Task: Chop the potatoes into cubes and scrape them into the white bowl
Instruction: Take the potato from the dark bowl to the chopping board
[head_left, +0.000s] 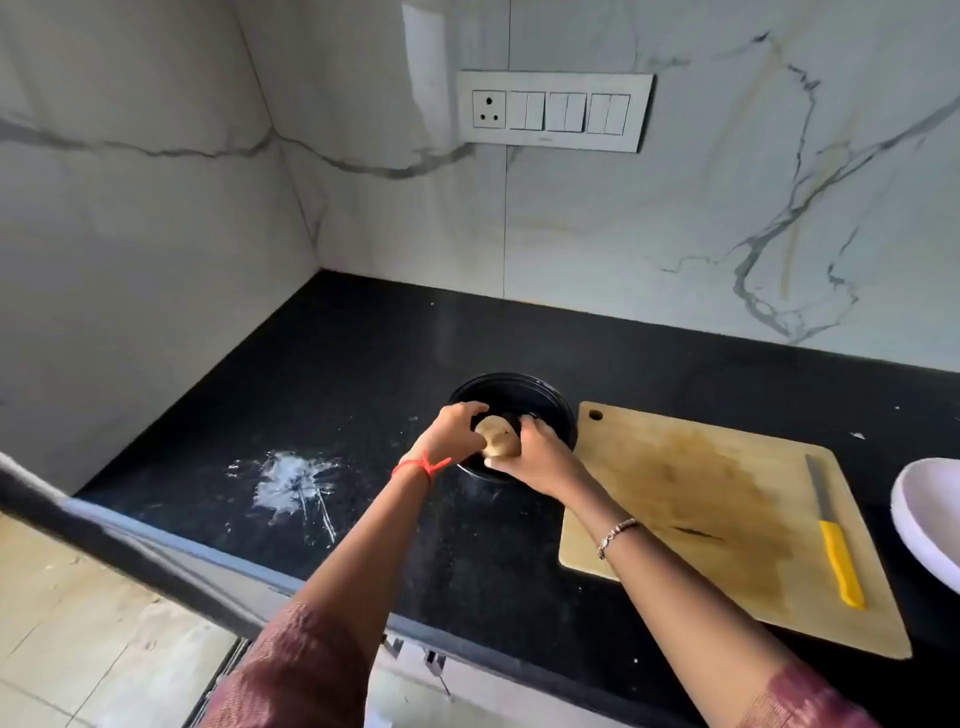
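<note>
The black stone counter (363, 353) carries a black bowl (519, 387) near its middle, a wooden cutting board (701, 519) just beside that at four o'clock, a white bowl (930, 519) at the board's three o'clock, and a white smear (291, 483) at the black bowl's eight o'clock.

I see only part of the potato (497, 434): my left hand (452, 434) and right hand (535, 457) grip it and cover its sides. They also hide whatever lies in the black bowl (514, 382) under them. Far right of my right hand, the white bowl (930, 519) runs off the edge of view.
</note>
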